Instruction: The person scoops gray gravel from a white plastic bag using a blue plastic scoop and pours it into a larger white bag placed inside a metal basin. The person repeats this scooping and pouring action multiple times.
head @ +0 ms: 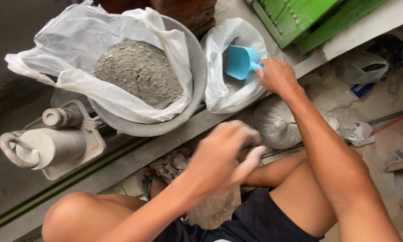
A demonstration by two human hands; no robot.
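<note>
Head view shows the right hand (277, 75) closed around a blue scoop (241, 61), tipped into the small white bag (219, 85) to reach powder; the left hand (224, 154), loosely curled, holds nothing visible.

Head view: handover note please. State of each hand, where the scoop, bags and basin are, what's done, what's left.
Right hand: gripping the handle of the blue plastic scoop, whose bowl sits inside the small open white plastic bag.
Left hand: blurred, loosely curled above the knees; no object visible in it.
Round grey metal basin, left of the small bag, is lined with a white plastic sheet and holds a heap of grey powder.
Tied grey sack lies below the small bag.
Done: a powder heap is in the basin.
Left: scoop bowl looks empty; it has not lifted out of the bag.
</note>
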